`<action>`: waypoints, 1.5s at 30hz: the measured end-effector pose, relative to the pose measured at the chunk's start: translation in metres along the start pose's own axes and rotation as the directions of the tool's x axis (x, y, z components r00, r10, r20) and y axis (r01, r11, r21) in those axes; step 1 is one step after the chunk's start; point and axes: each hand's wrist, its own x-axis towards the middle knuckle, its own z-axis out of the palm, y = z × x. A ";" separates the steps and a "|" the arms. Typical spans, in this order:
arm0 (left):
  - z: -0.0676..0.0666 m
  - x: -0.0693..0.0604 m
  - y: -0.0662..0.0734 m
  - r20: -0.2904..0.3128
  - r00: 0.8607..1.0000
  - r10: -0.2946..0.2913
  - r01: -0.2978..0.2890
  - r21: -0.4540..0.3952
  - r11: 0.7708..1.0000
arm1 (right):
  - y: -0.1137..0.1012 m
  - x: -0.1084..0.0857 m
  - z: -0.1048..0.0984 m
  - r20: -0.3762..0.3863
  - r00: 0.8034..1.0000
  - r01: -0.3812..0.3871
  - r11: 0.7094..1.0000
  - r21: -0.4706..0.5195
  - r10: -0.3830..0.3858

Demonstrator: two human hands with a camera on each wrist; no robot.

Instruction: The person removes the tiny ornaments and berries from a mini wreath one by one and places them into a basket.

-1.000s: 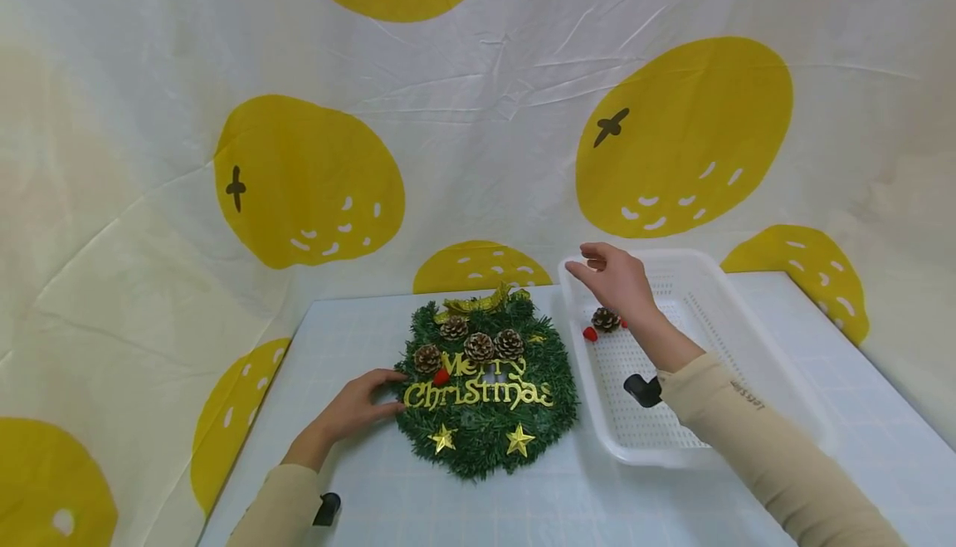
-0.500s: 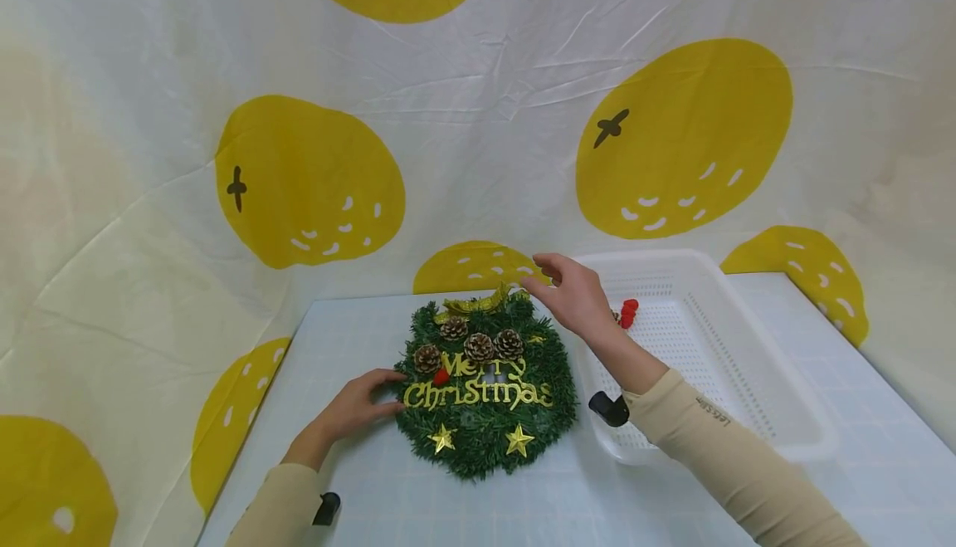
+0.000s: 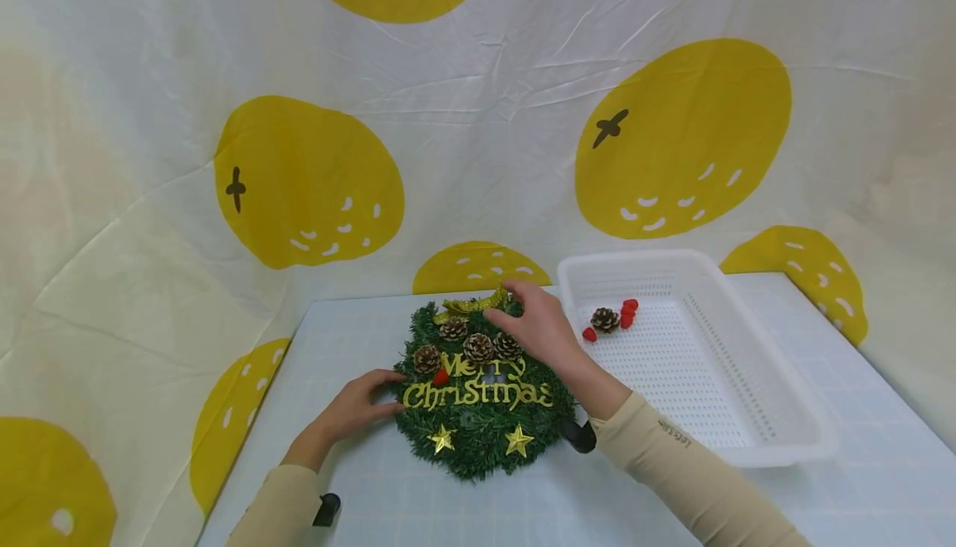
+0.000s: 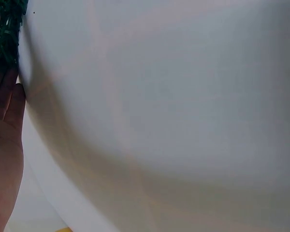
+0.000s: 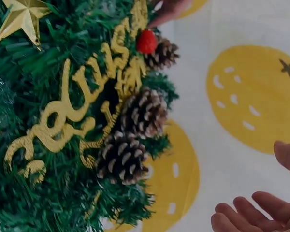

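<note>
A green Christmas wreath [image 3: 478, 456] lies on the table with gold "Merry Christmas" lettering [image 3: 478, 393], several pine cones [image 3: 478, 348], a red berry [image 3: 441, 377] and two large gold stars [image 3: 518, 440]. My left hand [image 3: 358, 402] touches its left edge, thumb and fingers apart. Those fingers look straight in the left wrist view, their tips partly hidden by greenery [image 4: 2, 41]. Over the wreath's upper right hovers my right hand [image 3: 541, 327], beside the gold ribbon [image 3: 470, 306]. The right wrist view shows its fingers [image 5: 251, 215] loosely bent, thumb apart, holding nothing.
A white perforated basket [image 3: 754, 323] stands right of the wreath. Inside lie a pine cone [image 3: 605, 319] and several red berries [image 3: 629, 308] near its left wall. A curtain [image 3: 493, 140] printed with yellow fruit hangs behind the table [image 3: 358, 331].
My right hand has moved left and down from above the basket to the wreath's upper right, uncovering the pine cone and berries in the basket. The left hand and wreath have stayed put.
</note>
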 end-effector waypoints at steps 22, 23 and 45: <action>0.000 -0.001 -0.003 -0.014 1.000 0.006 -0.006 0.013 1.000 | -0.005 -0.013 0.047 -0.032 0.999 0.013 0.999 0.040 -0.012; 0.000 -0.002 -0.004 -0.013 1.000 0.008 -0.008 0.014 1.000 | -0.005 -0.013 0.048 -0.034 0.999 0.011 0.999 0.041 -0.010; 0.002 -0.001 -0.005 -0.011 1.000 0.026 -0.026 0.006 1.000 | 0.016 -0.023 0.085 -0.123 0.987 0.083 0.985 -0.153 -0.102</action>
